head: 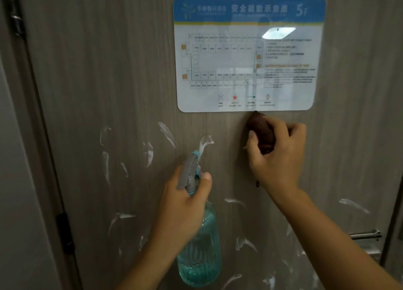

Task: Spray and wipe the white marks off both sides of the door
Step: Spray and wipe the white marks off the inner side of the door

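Head view: cloth hand high under the sign, white marks mostly down and to the left.

Pressed to the door, the right hand is curled round a dark brown cloth just below the floor-plan sign, while the left hand grips the neck of a teal spray bottle, nozzle pointing up and slightly left at the wood. Nearest to the cloth is the white mark just above the nozzle, a short slanted streak lying to the lower left of the right hand; the other smears spread further left and below, with one to the right near the door handle. By my reading the wiping hand must travel down and leftward (the far side of the door is not in view).
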Demonstrator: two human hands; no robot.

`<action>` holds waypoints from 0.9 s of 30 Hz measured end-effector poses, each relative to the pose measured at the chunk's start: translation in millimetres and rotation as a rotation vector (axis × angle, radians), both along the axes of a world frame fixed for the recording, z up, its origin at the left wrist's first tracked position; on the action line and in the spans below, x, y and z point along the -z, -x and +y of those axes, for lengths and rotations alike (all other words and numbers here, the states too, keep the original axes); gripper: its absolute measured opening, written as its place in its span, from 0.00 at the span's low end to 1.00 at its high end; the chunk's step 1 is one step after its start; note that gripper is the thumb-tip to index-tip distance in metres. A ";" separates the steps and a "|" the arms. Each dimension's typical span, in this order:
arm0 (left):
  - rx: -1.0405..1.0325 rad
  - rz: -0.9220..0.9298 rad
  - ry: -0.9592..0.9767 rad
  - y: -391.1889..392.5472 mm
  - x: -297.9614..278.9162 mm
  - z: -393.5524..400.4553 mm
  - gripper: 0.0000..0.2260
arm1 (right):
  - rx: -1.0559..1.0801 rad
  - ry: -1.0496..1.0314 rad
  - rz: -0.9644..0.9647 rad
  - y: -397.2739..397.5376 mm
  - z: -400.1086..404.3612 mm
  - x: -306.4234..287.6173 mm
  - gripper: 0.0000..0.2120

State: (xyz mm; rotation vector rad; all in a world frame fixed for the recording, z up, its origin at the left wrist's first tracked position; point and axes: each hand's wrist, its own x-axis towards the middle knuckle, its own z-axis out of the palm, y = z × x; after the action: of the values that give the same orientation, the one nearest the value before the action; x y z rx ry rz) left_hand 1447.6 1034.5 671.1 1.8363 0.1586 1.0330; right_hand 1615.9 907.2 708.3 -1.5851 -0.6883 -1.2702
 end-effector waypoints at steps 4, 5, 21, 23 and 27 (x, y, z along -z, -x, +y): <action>0.021 -0.001 0.016 2.7 5.7 8.0 0.04 | -0.010 0.028 -0.031 9.2 12.0 -5.0 0.20; 0.016 -0.012 0.029 5.1 7.0 10.7 0.04 | -0.009 0.049 -0.050 13.2 17.7 -6.3 0.20; 0.043 -0.069 0.116 39.7 0.3 60.9 0.03 | 0.123 0.184 -0.105 31.5 40.7 -1.0 0.17; 0.064 -0.065 0.126 41.7 -0.3 62.1 0.03 | 0.121 0.055 -0.059 28.9 44.0 -15.5 0.16; 0.069 -0.078 0.127 42.2 -0.3 62.7 0.03 | 0.083 0.262 -0.113 48.8 69.9 26.6 0.19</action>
State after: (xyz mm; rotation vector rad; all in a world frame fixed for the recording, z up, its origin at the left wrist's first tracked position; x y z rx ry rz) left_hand 1405.3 1097.2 671.4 1.6729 0.1103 1.0216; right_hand 1567.0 977.1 681.7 -1.7781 -0.8982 -1.3823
